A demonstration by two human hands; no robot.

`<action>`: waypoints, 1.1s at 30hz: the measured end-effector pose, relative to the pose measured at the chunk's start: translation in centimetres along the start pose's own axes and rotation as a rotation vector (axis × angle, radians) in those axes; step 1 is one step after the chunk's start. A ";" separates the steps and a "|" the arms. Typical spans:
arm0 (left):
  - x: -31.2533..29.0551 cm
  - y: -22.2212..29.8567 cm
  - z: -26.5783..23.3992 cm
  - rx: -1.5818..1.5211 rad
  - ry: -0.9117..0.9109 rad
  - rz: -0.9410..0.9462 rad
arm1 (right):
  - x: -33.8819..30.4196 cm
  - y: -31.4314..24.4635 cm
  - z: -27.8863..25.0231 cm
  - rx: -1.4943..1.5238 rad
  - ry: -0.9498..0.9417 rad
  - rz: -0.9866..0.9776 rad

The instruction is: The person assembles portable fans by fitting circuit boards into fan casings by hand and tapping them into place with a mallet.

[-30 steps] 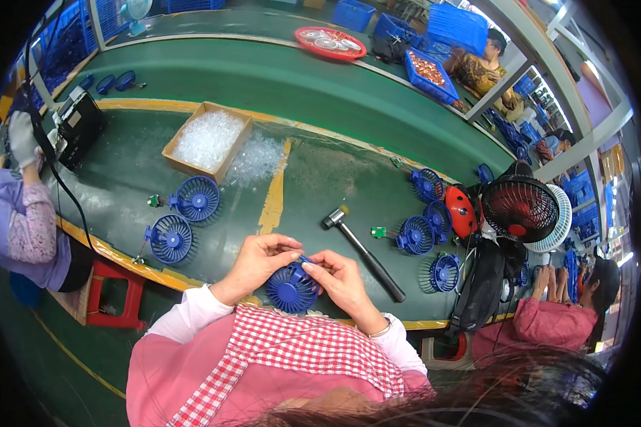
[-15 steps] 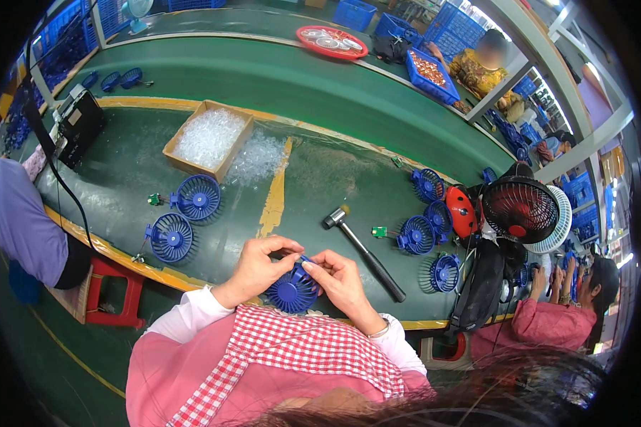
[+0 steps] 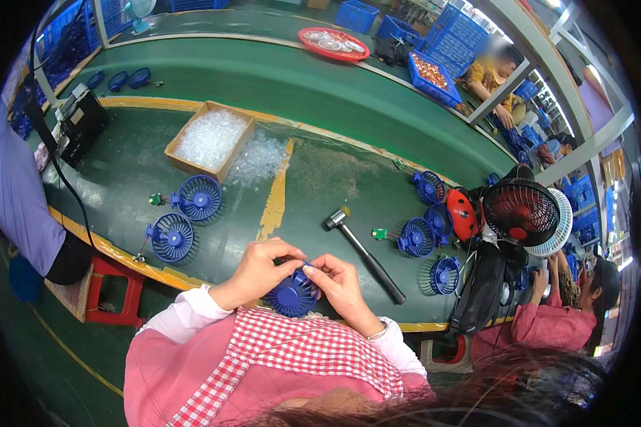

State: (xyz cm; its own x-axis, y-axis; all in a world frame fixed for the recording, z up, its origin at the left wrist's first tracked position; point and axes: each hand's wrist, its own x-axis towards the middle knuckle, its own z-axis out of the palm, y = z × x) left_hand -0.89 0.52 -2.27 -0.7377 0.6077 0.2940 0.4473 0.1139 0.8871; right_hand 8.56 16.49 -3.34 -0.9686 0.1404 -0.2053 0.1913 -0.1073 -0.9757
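Note:
Close to my body, at the table's near edge, both hands hold a small blue round fan housing with radial ribs. The fingers of my left hand are pinched at its top edge. My right hand grips its upper right side, thumb against the top. Any small part between the fingertips is hidden. To the right of my hands lies a hammer with a black handle. Two more blue fan housings with small green circuit boards attached rest to the left.
Clear small plastic pieces fill a cardboard box and spill beside it. At right stand several blue fan housings, a red ladybug-shaped item, a black desk fan and a black bag. Co-workers sit on both sides and across.
My left fingers have curled lower over the fan housing's top. The person across has shifted, and the purple-sleeved person at left has leaned forward.

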 end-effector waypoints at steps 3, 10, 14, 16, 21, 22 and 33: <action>0.4 -0.4 -0.9 -0.404 -0.178 -0.407 | 0.0 0.0 -0.2 0.065 -0.055 0.028; 0.9 -1.1 -1.4 -0.564 -0.255 -0.393 | 0.0 -0.3 0.4 -0.007 -0.038 -0.086; 1.3 -1.3 -1.1 -0.581 -0.273 -0.495 | 0.4 -0.4 -0.3 -0.133 -0.107 -0.005; 1.7 -0.6 -1.0 -0.590 -0.241 -0.513 | 0.9 -1.2 -0.3 -0.176 -0.147 0.003; 2.5 -1.6 -0.6 -0.696 0.052 -0.548 | 2.1 -6.0 -1.8 -0.343 -0.204 -0.145; 2.5 -2.2 -0.6 -0.710 0.083 -0.528 | 2.3 -7.4 -2.4 -0.390 -0.160 -0.185; 2.2 -3.7 -0.3 -0.598 0.060 -0.425 | 11.2 -15.2 -12.0 -1.139 0.636 -0.872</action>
State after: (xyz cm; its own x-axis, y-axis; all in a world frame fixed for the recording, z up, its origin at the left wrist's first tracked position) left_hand -4.31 1.22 -4.85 -0.8204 0.5603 -0.1145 -0.2227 -0.1286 0.9664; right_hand -3.31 31.55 8.23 -0.6730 0.1676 0.7204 -0.0707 0.9549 -0.2882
